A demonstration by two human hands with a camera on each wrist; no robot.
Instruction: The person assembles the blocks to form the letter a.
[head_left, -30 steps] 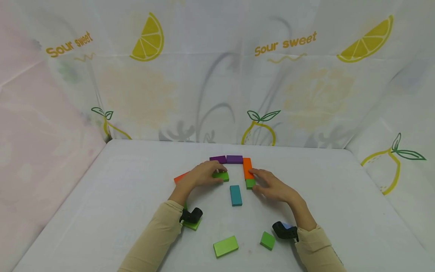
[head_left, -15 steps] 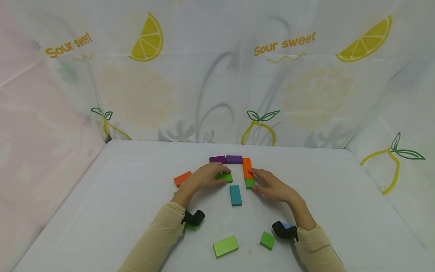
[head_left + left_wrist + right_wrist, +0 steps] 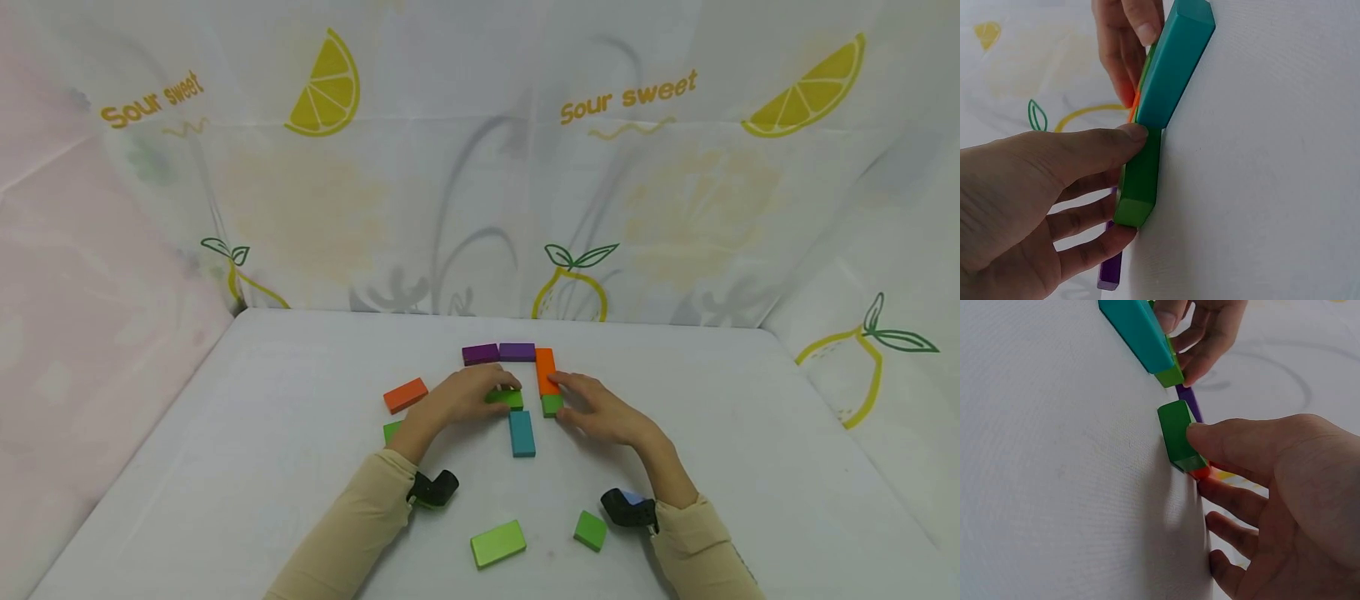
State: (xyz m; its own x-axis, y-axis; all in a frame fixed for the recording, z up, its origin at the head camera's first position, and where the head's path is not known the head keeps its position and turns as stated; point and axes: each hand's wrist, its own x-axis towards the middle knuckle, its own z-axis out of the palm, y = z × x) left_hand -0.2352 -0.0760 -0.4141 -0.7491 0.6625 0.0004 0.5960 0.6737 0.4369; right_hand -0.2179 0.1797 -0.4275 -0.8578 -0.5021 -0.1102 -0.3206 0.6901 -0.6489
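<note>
My left hand (image 3: pixel 468 393) holds a green block (image 3: pixel 512 400) between thumb and fingers, low on the table. In the left wrist view, its thumb lies along the near face where the green block meets the teal block (image 3: pixel 1179 56). My right hand (image 3: pixel 603 410) rests beside a small green block (image 3: pixel 552 406) and the orange block (image 3: pixel 546 371) behind it. Its thumb touches the small green block's face in the right wrist view, while the index finger touches near the orange block. Two purple blocks, one dark (image 3: pixel 480 355) and one lighter (image 3: pixel 517 352), run left from the orange block's far end.
A red-orange block (image 3: pixel 405 395) and a partly covered green block (image 3: pixel 392 431) lie left of my left hand. Nearer me are a light green block (image 3: pixel 498 544) and a green cube-like block (image 3: pixel 591 531). A printed cloth (image 3: pixel 480 167) hangs behind the white table (image 3: pixel 300 350).
My left hand has slid the green block to the right and slightly nearer, up to the teal block, which has shifted a little. The right hand has stayed in place.
</note>
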